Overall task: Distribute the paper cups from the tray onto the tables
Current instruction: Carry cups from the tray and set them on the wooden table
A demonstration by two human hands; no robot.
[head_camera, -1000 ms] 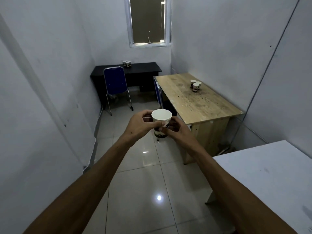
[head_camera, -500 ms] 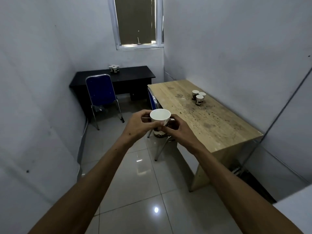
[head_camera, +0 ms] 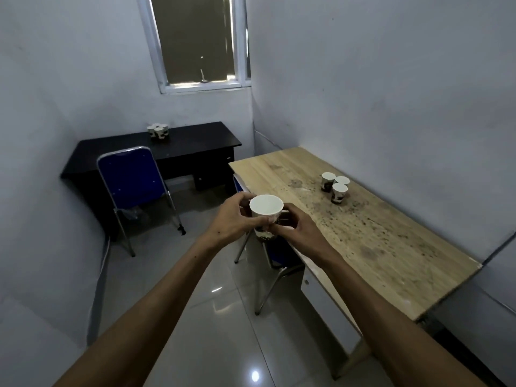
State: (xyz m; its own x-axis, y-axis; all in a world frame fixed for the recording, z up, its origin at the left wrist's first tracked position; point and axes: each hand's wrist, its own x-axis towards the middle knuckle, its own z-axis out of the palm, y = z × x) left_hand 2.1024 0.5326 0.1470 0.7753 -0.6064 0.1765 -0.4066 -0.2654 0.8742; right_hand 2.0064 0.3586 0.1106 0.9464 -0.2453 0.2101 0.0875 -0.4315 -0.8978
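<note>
I hold a white paper cup (head_camera: 265, 209), or a short stack of them, upright in front of me above the floor. My left hand (head_camera: 234, 220) wraps its left side and my right hand (head_camera: 296, 231) grips its lower right side. Three paper cups (head_camera: 335, 185) stand together on the wooden table (head_camera: 371, 241) to the right, near the wall. Several more cups (head_camera: 158, 130) sit at the back of the black desk (head_camera: 178, 148) under the window. No tray is in view.
A blue chair (head_camera: 134, 177) stands before the black desk. A second blue chair (head_camera: 279, 255) is tucked against the wooden table's left edge, just below my hands. Glossy tiled floor (head_camera: 223, 331) runs between the left wall and the tables.
The view has advanced toward the wooden table and the white table at the lower right has left the frame. My hands keep the same hold on the cup.
</note>
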